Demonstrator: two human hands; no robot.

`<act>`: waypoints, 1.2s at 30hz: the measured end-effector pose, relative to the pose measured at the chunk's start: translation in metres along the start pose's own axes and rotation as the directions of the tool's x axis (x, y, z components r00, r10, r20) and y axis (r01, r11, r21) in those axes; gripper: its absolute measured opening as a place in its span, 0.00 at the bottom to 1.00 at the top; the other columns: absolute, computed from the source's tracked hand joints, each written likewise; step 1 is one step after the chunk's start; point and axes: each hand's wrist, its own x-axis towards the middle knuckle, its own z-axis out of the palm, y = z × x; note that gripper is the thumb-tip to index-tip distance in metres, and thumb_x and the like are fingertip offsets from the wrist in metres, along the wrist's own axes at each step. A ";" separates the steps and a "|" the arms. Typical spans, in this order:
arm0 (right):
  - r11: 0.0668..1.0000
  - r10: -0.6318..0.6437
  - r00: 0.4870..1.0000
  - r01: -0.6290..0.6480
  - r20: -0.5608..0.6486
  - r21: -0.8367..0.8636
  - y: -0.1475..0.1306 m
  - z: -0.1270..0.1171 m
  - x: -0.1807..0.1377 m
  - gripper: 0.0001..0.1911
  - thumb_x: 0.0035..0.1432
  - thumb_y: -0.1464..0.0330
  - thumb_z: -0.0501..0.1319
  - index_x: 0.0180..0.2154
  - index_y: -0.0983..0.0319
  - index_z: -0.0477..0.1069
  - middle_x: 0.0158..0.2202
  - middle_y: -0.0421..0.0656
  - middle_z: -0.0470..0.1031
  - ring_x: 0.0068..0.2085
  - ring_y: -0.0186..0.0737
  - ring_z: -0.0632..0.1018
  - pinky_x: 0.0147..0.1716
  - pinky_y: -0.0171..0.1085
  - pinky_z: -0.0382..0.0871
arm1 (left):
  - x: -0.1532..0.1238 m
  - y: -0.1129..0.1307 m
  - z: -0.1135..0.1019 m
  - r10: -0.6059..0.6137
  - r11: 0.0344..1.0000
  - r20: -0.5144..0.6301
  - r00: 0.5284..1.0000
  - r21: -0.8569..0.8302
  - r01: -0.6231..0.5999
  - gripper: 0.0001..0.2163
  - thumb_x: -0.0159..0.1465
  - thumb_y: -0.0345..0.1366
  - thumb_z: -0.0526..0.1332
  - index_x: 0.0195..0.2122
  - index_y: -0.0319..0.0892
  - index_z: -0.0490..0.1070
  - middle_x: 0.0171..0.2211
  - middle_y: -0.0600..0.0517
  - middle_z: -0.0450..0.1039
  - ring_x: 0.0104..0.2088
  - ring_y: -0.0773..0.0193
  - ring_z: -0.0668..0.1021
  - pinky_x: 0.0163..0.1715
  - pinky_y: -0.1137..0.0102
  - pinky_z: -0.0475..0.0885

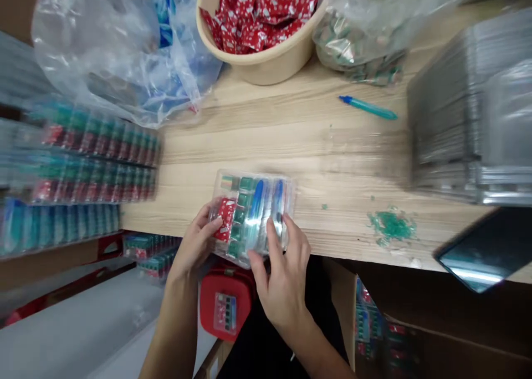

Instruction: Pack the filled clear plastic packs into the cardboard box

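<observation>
A clear plastic case [235, 215] sits tilted at the front edge of the wooden table. In it are a red packet with white marks [225, 219], a row of small green pieces [240, 215] and blue pens [256, 201]. My left hand [196, 240] grips the case's left side, thumb over the red packet. My right hand [282, 268] has its fingers apart, fingertips touching the top of the case by the pens and thumb near its front edge. Whether the case's lid is fully closed, I cannot tell.
A cream tub [266, 68] of red packets stands at the back between plastic bags [124, 52]. Packed cases [95, 146] are stacked left; clear cases [449, 107] tower right. A blue-green pen [369, 107], green bits [393, 224] and a dark phone-like slab [486, 246] lie on the right.
</observation>
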 end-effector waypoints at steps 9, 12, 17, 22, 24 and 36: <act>1.000 0.030 0.999 -0.030 0.025 -0.005 -0.005 0.003 -0.001 0.22 0.66 0.63 0.50 0.57 0.67 0.64 0.58 0.55 0.62 0.60 0.53 0.61 0.59 0.54 0.52 | 0.004 -0.002 -0.010 0.005 0.997 -0.076 0.997 -0.079 -0.011 0.22 0.40 0.38 0.74 0.38 0.44 0.76 0.34 0.53 0.79 0.30 0.64 0.80 0.30 0.75 0.75; 0.999 0.024 0.999 -0.023 0.032 -0.025 -0.009 0.004 -0.001 0.23 0.65 0.61 0.51 0.57 0.64 0.64 0.61 0.53 0.61 0.63 0.52 0.59 0.62 0.55 0.47 | 0.004 -0.004 -0.010 0.002 0.994 -0.080 0.997 -0.108 -0.011 0.22 0.39 0.41 0.74 0.37 0.44 0.76 0.35 0.52 0.79 0.34 0.60 0.81 0.34 0.71 0.77; 0.999 0.046 0.998 -0.046 0.039 0.003 -0.012 0.009 0.000 0.28 0.64 0.55 0.51 0.60 0.63 0.59 0.64 0.56 0.56 0.67 0.55 0.53 0.62 0.62 0.46 | 0.004 -0.007 -0.010 -0.021 0.994 -0.109 0.994 -0.105 0.010 0.22 0.42 0.52 0.71 0.33 0.43 0.78 0.29 0.52 0.79 0.37 0.54 0.81 0.41 0.64 0.77; 0.994 0.025 0.996 -0.034 0.087 0.106 -0.016 0.007 -0.002 0.28 0.62 0.59 0.56 0.61 0.59 0.59 0.66 0.54 0.52 0.66 0.64 0.51 0.59 0.69 0.45 | -0.002 0.000 -0.009 0.071 0.991 -0.158 0.985 -0.103 -0.088 0.17 0.40 0.47 0.72 0.27 0.43 0.77 0.24 0.54 0.78 0.35 0.57 0.81 0.37 0.68 0.77; 0.992 0.010 0.996 -0.021 0.088 0.127 -0.019 0.005 -0.004 0.29 0.62 0.60 0.57 0.62 0.58 0.58 0.67 0.54 0.49 0.67 0.66 0.50 0.59 0.70 0.46 | -0.006 0.005 -0.007 0.103 0.984 -0.177 0.979 -0.129 -0.127 0.14 0.41 0.45 0.72 0.25 0.44 0.76 0.23 0.55 0.77 0.33 0.59 0.81 0.34 0.71 0.77; 0.987 0.099 0.991 -0.109 0.088 0.121 -0.011 0.008 -0.001 0.32 0.65 0.62 0.52 0.66 0.63 0.46 0.63 0.54 0.60 0.67 0.57 0.53 0.62 0.67 0.37 | 0.002 0.008 0.005 0.006 0.999 -0.063 0.998 -0.049 -0.010 0.18 0.46 0.44 0.70 0.38 0.43 0.74 0.32 0.52 0.79 0.39 0.56 0.80 0.39 0.68 0.77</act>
